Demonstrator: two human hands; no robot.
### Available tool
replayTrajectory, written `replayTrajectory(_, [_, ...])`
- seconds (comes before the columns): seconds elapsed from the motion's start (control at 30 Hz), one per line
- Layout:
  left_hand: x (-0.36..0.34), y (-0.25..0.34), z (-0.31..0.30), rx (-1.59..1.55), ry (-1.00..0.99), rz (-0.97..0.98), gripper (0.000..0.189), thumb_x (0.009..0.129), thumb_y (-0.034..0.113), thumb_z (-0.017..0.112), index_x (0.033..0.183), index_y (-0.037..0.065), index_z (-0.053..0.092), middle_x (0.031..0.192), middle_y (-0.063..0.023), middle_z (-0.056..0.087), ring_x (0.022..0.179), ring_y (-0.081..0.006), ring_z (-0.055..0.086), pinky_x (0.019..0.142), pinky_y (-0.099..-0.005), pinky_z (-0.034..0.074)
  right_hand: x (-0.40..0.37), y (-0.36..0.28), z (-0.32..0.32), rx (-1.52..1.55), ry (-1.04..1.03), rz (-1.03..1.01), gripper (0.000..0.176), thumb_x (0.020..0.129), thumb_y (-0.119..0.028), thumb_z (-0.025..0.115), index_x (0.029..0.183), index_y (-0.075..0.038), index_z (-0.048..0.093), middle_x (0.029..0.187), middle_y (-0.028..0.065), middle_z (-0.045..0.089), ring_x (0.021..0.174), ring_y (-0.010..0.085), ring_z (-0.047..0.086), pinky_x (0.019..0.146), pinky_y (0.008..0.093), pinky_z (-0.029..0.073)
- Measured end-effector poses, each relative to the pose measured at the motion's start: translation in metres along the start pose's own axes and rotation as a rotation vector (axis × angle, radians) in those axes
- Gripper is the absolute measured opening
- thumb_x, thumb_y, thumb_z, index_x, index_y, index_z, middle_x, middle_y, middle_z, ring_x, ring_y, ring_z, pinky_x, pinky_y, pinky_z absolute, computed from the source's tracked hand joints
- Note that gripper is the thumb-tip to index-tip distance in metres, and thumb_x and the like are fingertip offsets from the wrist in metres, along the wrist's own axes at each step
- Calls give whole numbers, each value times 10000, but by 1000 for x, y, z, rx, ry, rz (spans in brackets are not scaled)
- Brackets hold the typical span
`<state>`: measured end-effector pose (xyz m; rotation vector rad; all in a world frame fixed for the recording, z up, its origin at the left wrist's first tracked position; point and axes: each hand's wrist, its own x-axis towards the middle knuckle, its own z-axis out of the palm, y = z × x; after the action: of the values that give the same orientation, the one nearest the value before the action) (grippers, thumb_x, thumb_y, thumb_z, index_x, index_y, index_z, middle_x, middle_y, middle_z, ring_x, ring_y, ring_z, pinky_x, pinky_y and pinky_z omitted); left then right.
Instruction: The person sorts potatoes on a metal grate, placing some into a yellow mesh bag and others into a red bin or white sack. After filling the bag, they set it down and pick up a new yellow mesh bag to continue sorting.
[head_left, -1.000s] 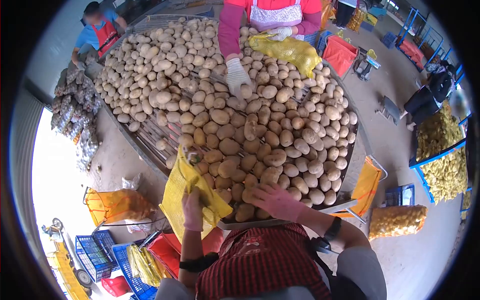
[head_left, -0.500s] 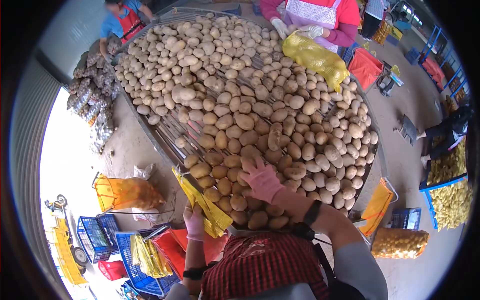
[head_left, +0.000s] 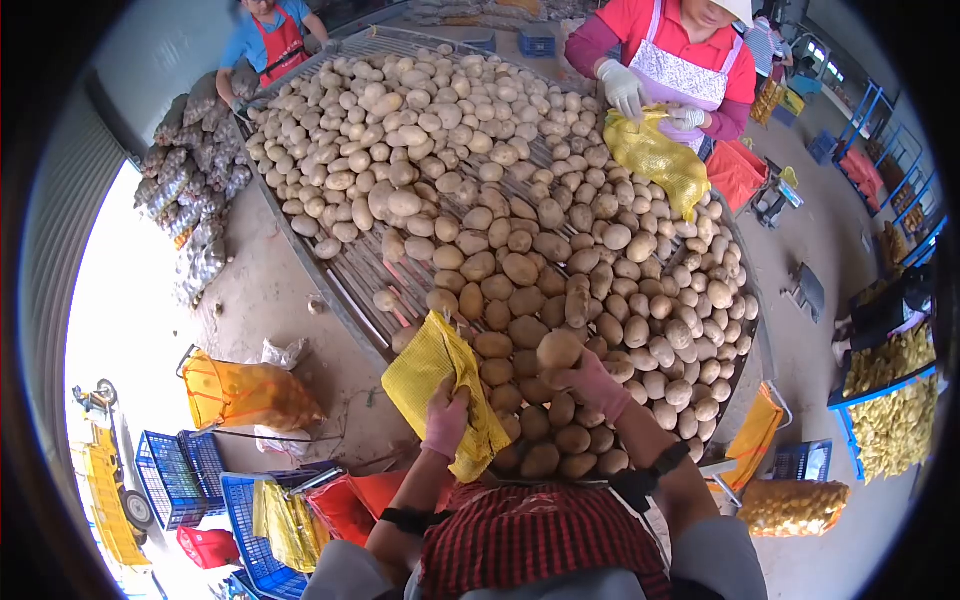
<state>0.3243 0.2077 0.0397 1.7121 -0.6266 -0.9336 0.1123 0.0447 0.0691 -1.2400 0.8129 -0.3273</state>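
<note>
Pink-gloved, my left hand [head_left: 447, 418] grips a yellow mesh bag [head_left: 424, 372] that hangs flat over the near left edge of the sorting table. My right hand [head_left: 596, 388], also in a pink glove, is closed around a large potato [head_left: 558, 350], just right of the bag and above other potatoes. A broad layer of loose potatoes [head_left: 520, 270] covers much of the slatted table [head_left: 345, 287]. The inside of the bag is hidden from me.
Across the table, a person with white gloves [head_left: 624, 90] handles another yellow mesh bag [head_left: 655, 165]. A person in a red apron [head_left: 283, 50] stands far left. An orange mesh bag [head_left: 250, 390] and blue crates [head_left: 170, 480] sit left; a filled sack [head_left: 795, 507] lies right.
My right hand has moved right and now holds a potato raised off the pile. My left hand has lifted the yellow mesh bag up and right, over the table edge.
</note>
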Motion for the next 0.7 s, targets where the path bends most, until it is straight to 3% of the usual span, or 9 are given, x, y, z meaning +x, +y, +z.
replayTrajectory(0.03, [0, 0, 3, 4, -8, -1, 386, 891, 134, 527, 1242, -22, 567, 1028, -132, 662, 930, -177, 613, 839, -299, 471, -2, -6, 9, 5, 7, 2, 508, 733, -232, 728, 1193, -91, 566, 1251, 101, 535, 1145, 278, 534, 921, 389, 488])
replayTrajectory(0.1, [2, 3, 13, 135, -25, 136, 415, 890, 171, 542, 1261, -14, 547, 992, -158, 676, 904, -232, 645, 821, -331, 487, -9, -32, 42, 793, -664, -394, 490, 785, -216, 690, 1210, -30, 533, 1148, 86, 580, 1102, 242, 563, 903, 372, 496])
replayTrajectory(0.2, [-17, 41, 16, 573, -178, 257, 451, 888, 207, 563, 1285, -4, 523, 936, -158, 690, 858, -278, 666, 785, -372, 502, -35, -43, 64, 1003, -611, -168, 499, 797, -191, 666, 1244, -36, 508, 1139, 95, 581, 1076, 239, 576, 885, 361, 503])
replayTrajectory(0.33, [-23, 84, 25, 595, -160, 476, 427, 912, 179, 553, 1299, 2, 514, 838, -89, 686, 721, -215, 652, 683, -341, 509, -48, -53, 48, 951, -637, -159, 524, 795, -175, 670, 1262, -23, 486, 1140, 93, 581, 1070, 229, 580, 888, 358, 499])
replayTrajectory(0.4, [-17, 96, 28, -98, -162, -8, 362, 941, 132, 522, 1280, 6, 545, 802, -33, 647, 654, -111, 587, 609, -262, 476, -65, -61, 27, 826, -502, 74, 515, 790, -148, 667, 1259, -24, 492, 1157, 84, 581, 1079, 222, 577, 902, 351, 491])
replayTrajectory(0.43, [-14, 94, 41, -206, -107, 60, 318, 959, 96, 496, 1253, 3, 576, 782, 9, 607, 612, -46, 511, 568, -197, 431, -66, -55, 19, 831, -500, 71, 515, 790, -148, 667, 1259, -24, 492, 1157, 84, 581, 1079, 222, 577, 902, 351, 491])
replayTrajectory(0.5, [-17, 101, 56, -35, -161, 82, 320, 955, 108, 501, 1246, 3, 583, 780, 0, 611, 618, -54, 514, 576, -207, 435, -61, -39, 3, 398, -357, -171, 504, 787, -114, 651, 1258, -23, 496, 1169, 76, 583, 1091, 216, 577, 912, 345, 487])
replayTrajectory(0.63, [-23, 104, 94, 361, -257, 257, 357, 937, 153, 530, 1258, 4, 576, 731, -9, 607, 618, -70, 526, 578, -234, 442, -85, -29, -26, 607, -323, -171, 544, 740, -110, 682, 1248, -25, 506, 1207, 83, 565, 1123, 217, 560, 914, 330, 479])
replayTrajectory(0.7, [-25, 104, 117, 428, -280, 318, 356, 939, 177, 533, 1250, 10, 582, 754, -47, 610, 651, -82, 542, 615, -251, 464, -112, -58, -26, 759, -151, -378, 633, 685, -103, 715, 1268, -28, 482, 1224, 86, 543, 1154, 237, 538, 916, 351, 485])
